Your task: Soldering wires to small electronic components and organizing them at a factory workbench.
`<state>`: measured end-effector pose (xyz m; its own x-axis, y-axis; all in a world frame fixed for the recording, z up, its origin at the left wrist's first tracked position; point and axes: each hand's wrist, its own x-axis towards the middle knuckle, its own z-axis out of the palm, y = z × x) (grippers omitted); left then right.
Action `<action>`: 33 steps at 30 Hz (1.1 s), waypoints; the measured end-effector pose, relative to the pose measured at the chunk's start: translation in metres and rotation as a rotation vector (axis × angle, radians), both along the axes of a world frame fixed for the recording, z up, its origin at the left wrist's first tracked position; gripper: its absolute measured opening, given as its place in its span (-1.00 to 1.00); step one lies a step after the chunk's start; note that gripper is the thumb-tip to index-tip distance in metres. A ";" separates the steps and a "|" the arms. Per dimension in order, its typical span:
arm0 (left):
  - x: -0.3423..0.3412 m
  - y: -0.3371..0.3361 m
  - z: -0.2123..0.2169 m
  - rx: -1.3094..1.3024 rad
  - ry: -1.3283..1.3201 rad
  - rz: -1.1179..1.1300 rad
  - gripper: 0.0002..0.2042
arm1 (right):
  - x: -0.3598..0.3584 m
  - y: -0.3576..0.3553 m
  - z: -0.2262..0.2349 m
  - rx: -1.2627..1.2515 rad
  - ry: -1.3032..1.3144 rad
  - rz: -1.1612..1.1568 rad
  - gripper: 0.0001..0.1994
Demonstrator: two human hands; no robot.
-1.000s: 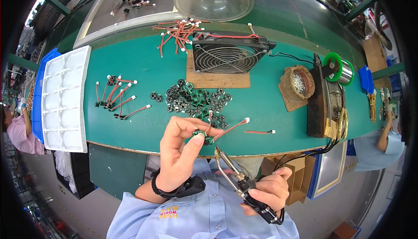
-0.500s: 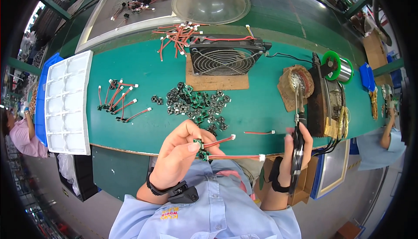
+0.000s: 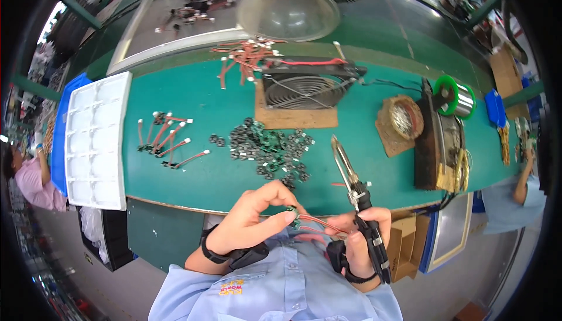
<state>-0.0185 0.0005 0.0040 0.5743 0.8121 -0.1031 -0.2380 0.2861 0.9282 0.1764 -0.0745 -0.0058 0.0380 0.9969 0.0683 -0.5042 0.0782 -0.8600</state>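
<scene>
Right hand (image 3: 357, 236) lowered from beside the solder stand, soldering iron (image 3: 358, 204) gripped, tip up. Left hand (image 3: 257, 221) pinches small green board (image 3: 291, 210) with red wires (image 3: 319, 222), between both hands, above tabletop (image 3: 205, 169) edge.

Small green part with red wires, and a soldering iron, held close to the chest

The small green part (image 3: 293, 211) is pinched at fingertip level, its red wires (image 3: 319, 222) trailing rightward. The soldering iron (image 3: 358, 198) has a black handle and a long metal tip, which points up and away over the green worktop's near edge.
</scene>
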 end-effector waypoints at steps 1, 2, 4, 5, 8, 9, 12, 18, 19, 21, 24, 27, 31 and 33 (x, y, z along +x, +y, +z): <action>-0.002 0.001 -0.002 0.111 0.114 0.024 -0.92 | -0.004 -0.002 0.003 -0.018 -0.059 -0.044 -0.66; -0.005 0.002 -0.004 0.220 0.233 0.050 -0.92 | -0.009 -0.004 0.005 -0.035 -0.116 -0.087 -0.64; -0.019 0.001 -0.003 0.331 0.372 0.101 -0.91 | -0.015 -0.008 0.002 -0.038 -0.161 -0.104 -0.61; -0.030 -0.001 -0.002 0.293 0.361 0.166 -0.91 | -0.013 -0.009 -0.004 0.006 -0.296 -0.174 -0.62; -0.063 -0.005 0.004 0.138 0.297 0.439 -0.89 | -0.003 -0.010 -0.016 0.103 -0.563 -0.325 -0.65; -0.076 -0.008 0.009 0.061 0.266 0.599 -0.87 | 0.001 -0.009 -0.015 0.105 -0.571 -0.346 -0.67; -0.121 -0.003 -0.005 0.144 0.479 0.853 -0.81 | 0.002 -0.008 -0.012 0.124 -0.584 -0.383 -0.70; -0.155 -0.006 -0.009 0.340 1.089 1.073 -0.71 | 0.003 -0.012 -0.012 0.050 -0.631 -0.364 -0.72; -0.160 -0.005 -0.008 0.378 1.119 1.070 -0.68 | 0.005 -0.014 -0.013 0.033 -0.656 -0.368 -0.72; -0.176 0.001 -0.003 0.416 1.148 1.080 -0.65 | 0.007 -0.014 -0.014 0.031 -0.657 -0.376 -0.71; -0.205 0.020 0.003 0.720 1.347 0.784 -0.49 | 0.011 -0.016 -0.016 0.022 -0.654 -0.391 -0.71; -0.207 0.038 0.013 0.842 1.425 0.604 -0.40 | 0.018 -0.017 -0.019 0.037 -0.651 -0.411 -0.65; -0.180 0.055 0.016 0.989 1.551 0.316 -0.34 | 0.022 -0.013 -0.015 0.131 -0.832 -0.626 -0.61; -0.175 0.055 0.020 1.041 1.590 0.222 -0.33 | 0.032 -0.014 -0.023 0.125 -0.861 -0.635 -0.61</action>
<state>-0.1939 0.0552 0.0237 0.3468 0.9255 0.1525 0.9320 -0.3582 0.0545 0.2086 -0.0886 -0.0284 0.4370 0.7959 0.4190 0.4303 0.2241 -0.8744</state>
